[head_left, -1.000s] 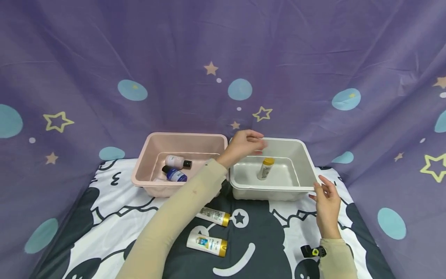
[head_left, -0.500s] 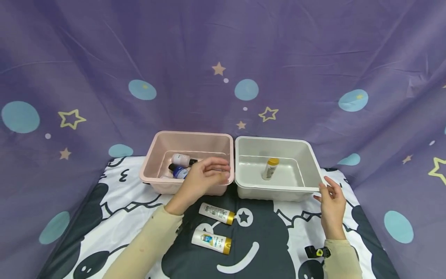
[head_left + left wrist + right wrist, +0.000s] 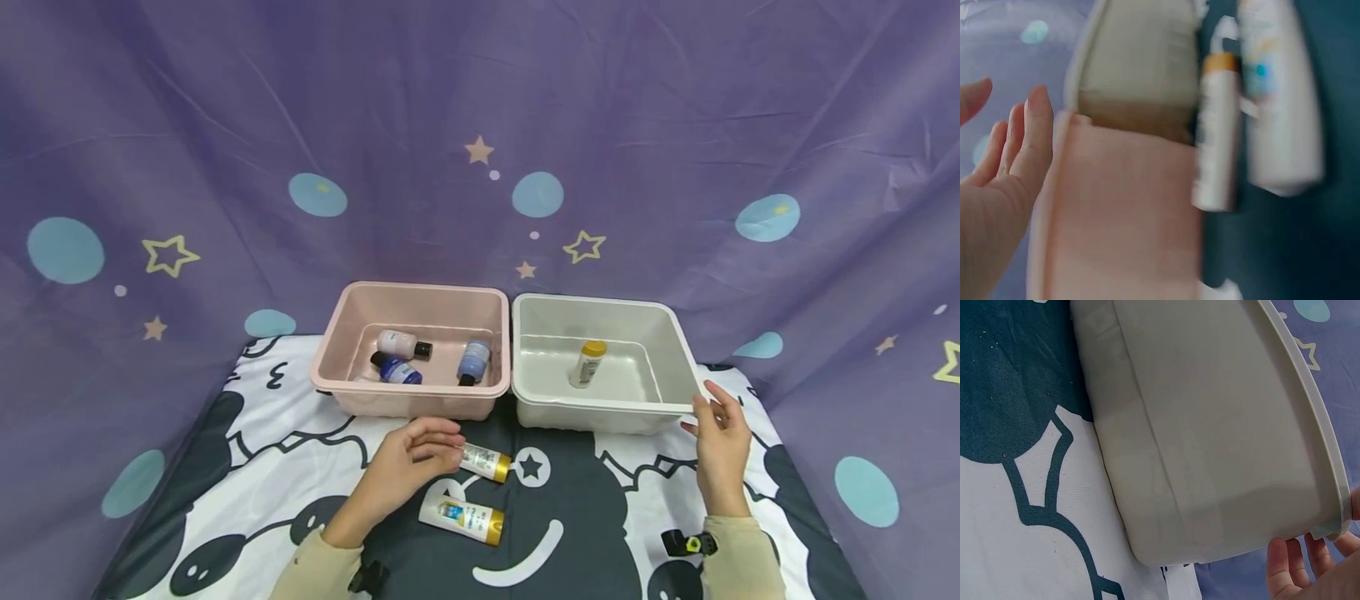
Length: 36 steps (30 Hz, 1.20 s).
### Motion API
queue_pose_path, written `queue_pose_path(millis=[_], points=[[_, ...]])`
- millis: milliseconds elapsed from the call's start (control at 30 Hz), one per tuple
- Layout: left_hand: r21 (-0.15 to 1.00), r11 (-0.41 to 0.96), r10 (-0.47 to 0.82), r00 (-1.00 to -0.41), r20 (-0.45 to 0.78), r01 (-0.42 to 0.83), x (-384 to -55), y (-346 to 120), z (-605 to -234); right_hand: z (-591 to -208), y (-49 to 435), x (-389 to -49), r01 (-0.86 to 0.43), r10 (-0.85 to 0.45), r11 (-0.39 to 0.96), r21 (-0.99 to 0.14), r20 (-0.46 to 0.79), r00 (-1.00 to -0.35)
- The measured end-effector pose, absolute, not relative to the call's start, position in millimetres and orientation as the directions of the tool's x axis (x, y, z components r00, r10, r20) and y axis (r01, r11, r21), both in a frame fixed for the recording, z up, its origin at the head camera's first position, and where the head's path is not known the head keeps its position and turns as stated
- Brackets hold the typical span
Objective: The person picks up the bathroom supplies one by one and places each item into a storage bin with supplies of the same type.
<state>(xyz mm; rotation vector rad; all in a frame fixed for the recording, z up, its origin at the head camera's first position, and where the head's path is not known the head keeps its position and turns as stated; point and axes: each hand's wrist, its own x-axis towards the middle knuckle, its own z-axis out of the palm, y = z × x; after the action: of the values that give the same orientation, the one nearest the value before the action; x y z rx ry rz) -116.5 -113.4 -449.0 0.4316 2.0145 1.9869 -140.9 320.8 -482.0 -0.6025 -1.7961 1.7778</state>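
My left hand hovers with relaxed fingers in front of the pink bin, holding nothing. Its fingertips overlap the end of a small white tube with a gold cap in the head view. Closer to me lies a larger white gold-capped tube. At the off-white bin's front right corner, my right hand grips the rim, thumb over it and fingers beneath. Inside that bin stands a gold-capped white container, leaning slightly.
The pink bin sits left of the off-white one. In it lie a pale pink bottle, a dark blue bottle and a light blue bottle, all black-capped. A purple curtain hangs behind both bins.
My left hand has come from above the off-white bin, leftward and down to the small tube. The light blue bottle it hid now shows. My right hand keeps its grip on the rim.
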Motion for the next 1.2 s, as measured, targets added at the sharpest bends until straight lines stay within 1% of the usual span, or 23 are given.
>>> queue_pose_path(millis=[167, 233, 400, 633, 867, 1033, 1200], points=[[0.995, 0.082, 0.393, -0.915, -0.091, -0.064, -106.3, -126.6, -475.4, -484.1, 322.0, -139.6, -0.060, 0.655, 0.020, -0.998, 0.058, -0.753], [0.991, 0.090, 0.394, -0.911, -0.125, -0.097, -103.9, -130.4, -485.0, -484.7, 322.9, -139.3, -0.063, 0.658, 0.027, -0.998, 0.066, -0.751], [0.985, 0.111, 0.374, -0.913, -0.162, -0.130, -100.8, -136.1, -504.7, -484.8, 324.2, -139.2, -0.072, 0.657, 0.025, -0.997, 0.070, -0.750], [0.981, 0.163, 0.343, -0.926, -0.157, -0.106, -99.3, -140.3, -520.6, -484.6, 323.5, -137.6, -0.057, 0.659, 0.020, -0.998, 0.056, -0.750], [0.975, 0.213, 0.348, -0.927, -0.143, -0.071, -101.5, -141.4, -523.3, -484.0, 323.3, -138.9, -0.078, 0.652, 0.023, -0.997, 0.074, -0.754], [0.961, 0.267, 0.350, -0.922, -0.166, -0.071, -103.6, -143.3, -525.4, -483.1, 322.2, -138.8, -0.070, 0.652, 0.025, -0.997, 0.069, -0.755], [0.944, 0.323, 0.389, -0.901, -0.190, -0.060, -103.5, -146.1, -528.0, -482.5, 320.9, -138.5, -0.053, 0.645, 0.049, -0.997, 0.072, -0.761]])
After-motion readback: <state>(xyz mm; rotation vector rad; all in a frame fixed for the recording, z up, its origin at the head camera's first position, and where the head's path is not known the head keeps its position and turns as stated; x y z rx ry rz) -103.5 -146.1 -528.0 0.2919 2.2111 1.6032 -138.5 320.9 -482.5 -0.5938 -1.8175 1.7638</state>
